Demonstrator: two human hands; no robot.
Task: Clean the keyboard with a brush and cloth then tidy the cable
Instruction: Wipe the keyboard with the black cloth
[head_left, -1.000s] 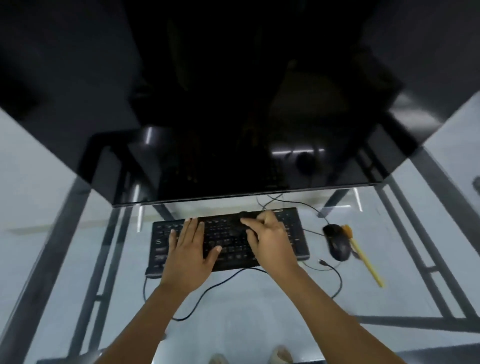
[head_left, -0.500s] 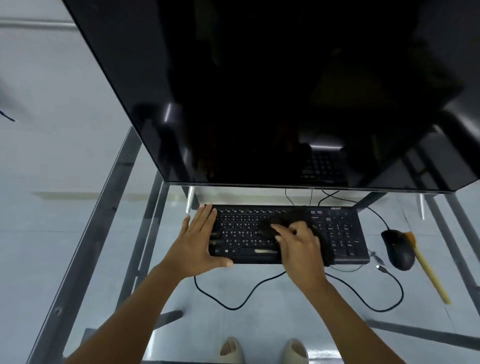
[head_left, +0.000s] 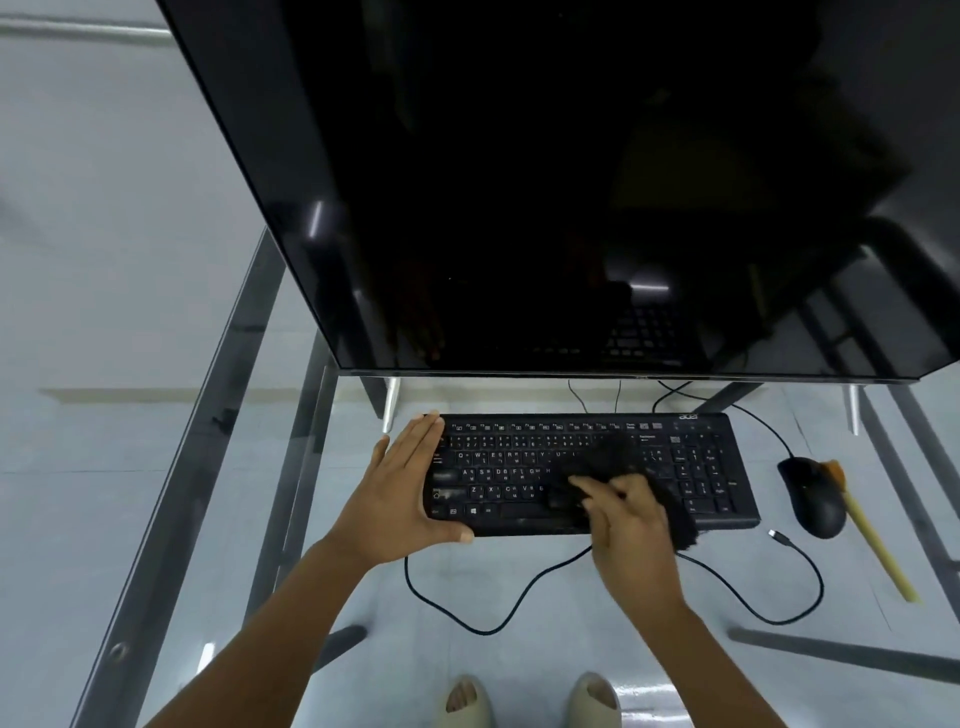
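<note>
Black keyboard on the glass desk, just below the dark monitor, long axis running left to right.

Left hand flat against the left end of the keyboard, fingers straight and together, thumb under the front edge; steadying, gripping nothing.

Right hand over the middle of the keyboard, fingers bent down on a dark cloth. Cloth spread toward the number pad, one corner hanging past the front edge. Blurred here, so cannot tell if pinched or only pressed.

Probably the wiping step. Unwiped keys on both sides of the right hand, along the same long axis; number pad to the right closer to that hand, letter keys to the left closer to the left hand.

Brush with yellow handle well to the right, beside the black mouse, handle pointing toward the person; nearer to the right hand.

Cable in loose loops in front of the keyboard, plug end free near the mouse; not yet tidied.

Readable: "acer" at the top right corner of the keyboard; Q W E R T Y on the keys, with a second script too small to read.
</note>
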